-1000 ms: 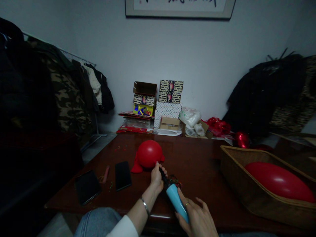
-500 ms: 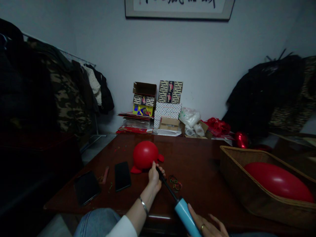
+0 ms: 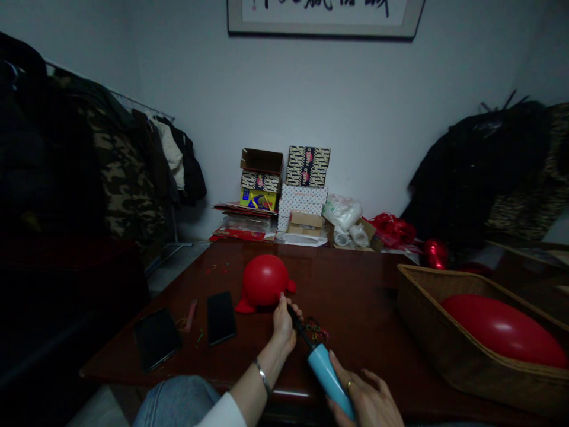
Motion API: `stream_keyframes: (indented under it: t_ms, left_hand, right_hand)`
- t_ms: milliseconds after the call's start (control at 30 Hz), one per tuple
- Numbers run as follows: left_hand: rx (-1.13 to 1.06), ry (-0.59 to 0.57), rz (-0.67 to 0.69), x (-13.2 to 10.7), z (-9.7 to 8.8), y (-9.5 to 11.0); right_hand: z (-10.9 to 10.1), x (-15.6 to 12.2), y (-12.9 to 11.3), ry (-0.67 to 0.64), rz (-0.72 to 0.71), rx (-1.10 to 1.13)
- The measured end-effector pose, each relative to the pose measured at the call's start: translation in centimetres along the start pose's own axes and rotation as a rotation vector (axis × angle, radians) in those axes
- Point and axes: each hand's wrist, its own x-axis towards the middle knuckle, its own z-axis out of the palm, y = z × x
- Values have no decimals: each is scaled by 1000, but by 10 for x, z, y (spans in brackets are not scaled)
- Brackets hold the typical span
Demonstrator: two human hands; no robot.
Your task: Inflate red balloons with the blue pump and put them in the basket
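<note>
Fingers (image 3: pixel 283 300) of the left hand (image 3: pixel 284 326) clasp the black end of the pump (image 3: pixel 323 366) at the red balloon (image 3: pixel 265 277), lower center; the right hand (image 3: pixel 367 396) grips the blue barrel (image 3: pixel 333 384). Likely light, easily burst, it seems best held by its neck.

There's 1 pump (image 3: pixel 326 373), 1 bskt (image 3: pixel 429 320), 2 lg balloons (image 3: pixel 265 280) (image 3: pixel 504 329) & 2 hands (image 3: pixel 283 325) (image 3: pixel 368 400).

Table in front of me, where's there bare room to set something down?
The widest bare patch lies between the red balloon and the wicker basket. A smaller one lies between the nearer dark slab and your left forearm. It's crowded around your left hand, with balloon, blue pump and coloured bands close together.
</note>
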Motion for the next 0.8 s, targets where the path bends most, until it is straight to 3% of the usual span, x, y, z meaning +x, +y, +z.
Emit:
stream_keyframes:
  t_ms: [167,333,600,800]
  left_hand:
    - [6,-16,-17,-6,3,-5]
    - [7,-10,-15,-5,2,-2]
    - [25,12,-20,-2,2,4]
    - [30,7,20,8,-3,10]
  right_hand:
    - [-13,29,-24,-49,119,36]
    - [-15,38,-31,-61,122,44]
    - [0,26,-30,85,59,-10]
    - [4,5,-6,134,-39,-59]
